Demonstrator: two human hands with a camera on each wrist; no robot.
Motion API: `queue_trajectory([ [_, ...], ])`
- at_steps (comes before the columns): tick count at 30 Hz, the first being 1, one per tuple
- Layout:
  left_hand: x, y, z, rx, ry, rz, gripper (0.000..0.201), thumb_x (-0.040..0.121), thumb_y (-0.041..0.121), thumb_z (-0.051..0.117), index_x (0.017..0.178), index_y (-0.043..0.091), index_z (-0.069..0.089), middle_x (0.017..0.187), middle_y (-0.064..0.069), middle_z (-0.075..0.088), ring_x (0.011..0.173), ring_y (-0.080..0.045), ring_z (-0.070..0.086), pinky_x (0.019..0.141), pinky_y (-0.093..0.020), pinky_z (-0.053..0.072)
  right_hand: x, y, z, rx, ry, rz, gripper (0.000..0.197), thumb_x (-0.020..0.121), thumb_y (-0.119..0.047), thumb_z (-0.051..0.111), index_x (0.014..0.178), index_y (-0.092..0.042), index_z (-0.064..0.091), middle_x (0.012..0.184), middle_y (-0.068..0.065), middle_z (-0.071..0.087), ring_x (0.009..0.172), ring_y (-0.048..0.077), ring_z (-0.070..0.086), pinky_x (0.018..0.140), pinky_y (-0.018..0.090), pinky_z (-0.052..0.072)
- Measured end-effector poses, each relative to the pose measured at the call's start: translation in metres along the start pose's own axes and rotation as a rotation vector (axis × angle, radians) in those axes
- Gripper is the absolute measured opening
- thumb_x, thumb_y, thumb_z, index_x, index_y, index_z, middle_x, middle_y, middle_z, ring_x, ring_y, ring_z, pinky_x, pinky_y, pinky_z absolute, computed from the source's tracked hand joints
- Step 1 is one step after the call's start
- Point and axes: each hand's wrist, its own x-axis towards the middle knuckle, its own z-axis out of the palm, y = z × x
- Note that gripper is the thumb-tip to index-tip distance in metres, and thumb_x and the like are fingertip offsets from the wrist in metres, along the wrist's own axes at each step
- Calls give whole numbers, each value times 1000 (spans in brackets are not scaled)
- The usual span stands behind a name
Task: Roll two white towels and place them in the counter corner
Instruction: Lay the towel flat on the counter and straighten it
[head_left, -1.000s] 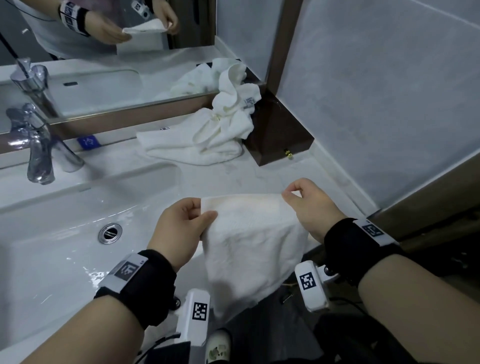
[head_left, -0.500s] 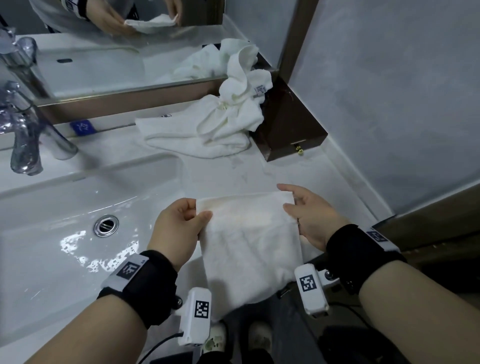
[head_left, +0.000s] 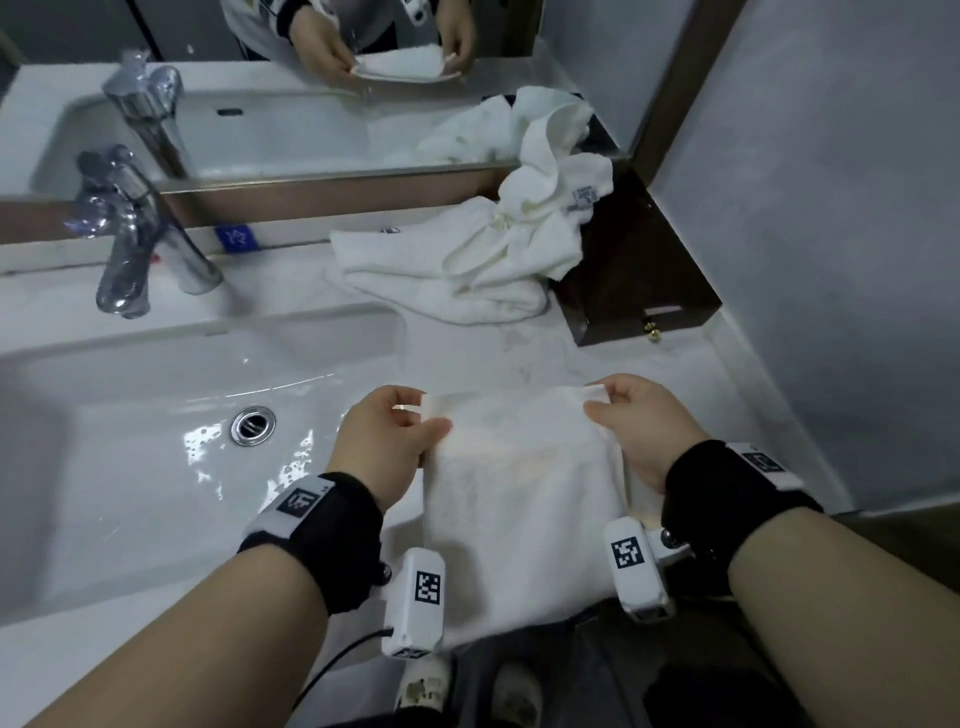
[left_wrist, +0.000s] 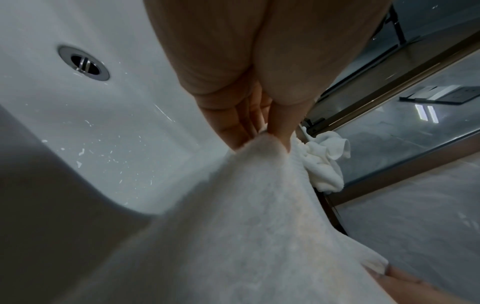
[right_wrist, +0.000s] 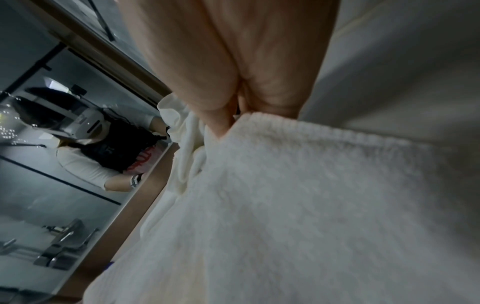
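A white bathroom counter (head_left: 545, 358) runs under a mirror, with the sink basin (head_left: 156, 415) and its drain at nine o'clock from the hands and a chrome faucet (head_left: 130, 244) at ten. The person holds a folded white towel (head_left: 519, 493) at the counter's front edge. Its far edge runs nine to three between the hands, and the rest drapes toward six o'clock, off the counter. The left hand (head_left: 387, 447) pinches the far left corner between thumb and fingers, and the right hand (head_left: 641, 431) pinches the far right corner the same way. A second towel (head_left: 467, 265) lies crumpled at twelve o'clock, near the corner against a brown box (head_left: 639, 270) at one o'clock. As I see it, the roll would run along that nine-to-three edge. The corner lies toward one o'clock, so the right hand is nearer to it.
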Motion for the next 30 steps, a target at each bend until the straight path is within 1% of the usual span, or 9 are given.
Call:
queue_trajectory([
  [2, 6, -2, 1, 37, 35, -3, 27, 78, 11, 80, 96, 21, 63, 78, -4, 65, 63, -16, 65, 59, -27, 56, 9, -3, 1, -38, -4, -19, 11, 85, -1, 61, 86, -9, 68, 88, 17, 72, 83, 35, 69, 85, 50, 54],
  [5, 15, -2, 4, 59, 29, -4, 28, 76, 10, 81, 97, 18, 64, 71, 2, 63, 58, -12, 65, 60, -28, 58, 22, -5, 1, -120, -6, -43, 9, 84, -4, 62, 93, -3, 66, 98, 28, 68, 94, 47, 64, 89, 56, 51],
  [7, 20, -2, 6, 78, 16, 1, 26, 76, 5, 81, 96, 15, 66, 65, 4, 63, 58, -14, 65, 62, -32, 61, 29, -4, 0, -185, -8, -60, 14, 83, -5, 64, 98, -6, 65, 98, 24, 68, 95, 43, 64, 91, 54, 51],
  [11, 29, -4, 9, 139, -13, 6, 26, 74, -1, 78, 95, 12, 71, 78, -13, 70, 69, -23, 69, 69, -33, 61, 38, 3, -6, -174, -1, -50, 28, 82, -4, 66, 107, -16, 63, 104, 10, 69, 96, 29, 67, 92, 49, 52],
  [15, 35, -5, 8, 259, 9, 37, 29, 73, 4, 81, 88, 27, 71, 68, 6, 64, 56, -5, 60, 64, -21, 48, 41, 12, -9, -125, 45, 8, 44, 81, -5, 71, 123, -9, 59, 121, 12, 65, 108, 25, 64, 100, 44, 49],
  [21, 36, -2, 12, 372, 0, 24, 31, 75, 3, 76, 92, 29, 72, 69, 10, 59, 59, -5, 54, 61, -15, 40, 44, 14, -8, -150, 29, -13, 38, 77, -2, 73, 114, -11, 66, 104, 7, 71, 95, 24, 68, 92, 42, 54],
  [24, 35, 2, 14, 427, -13, 26, 35, 77, 2, 73, 100, 30, 72, 71, 9, 60, 61, -6, 55, 57, -12, 40, 46, 13, -10, -247, 31, -80, 37, 75, 1, 74, 106, -17, 69, 95, 4, 69, 92, 17, 66, 79, 26, 54],
  [27, 35, 9, 18, 523, -74, 69, 38, 80, -1, 66, 95, 34, 70, 76, 6, 61, 64, -9, 55, 53, -7, 41, 46, 13, -12, -329, 5, -126, 34, 76, 4, 70, 98, -21, 73, 78, -11, 65, 67, -5, 60, 58, 8, 44],
  [30, 36, 14, 21, 597, -96, 94, 35, 80, -2, 62, 86, 31, 70, 76, 7, 62, 65, -7, 56, 57, -9, 40, 48, 14, -13, -401, 20, -128, 24, 78, -2, 70, 88, -22, 75, 62, -16, 59, 57, -2, 56, 56, 10, 41],
])
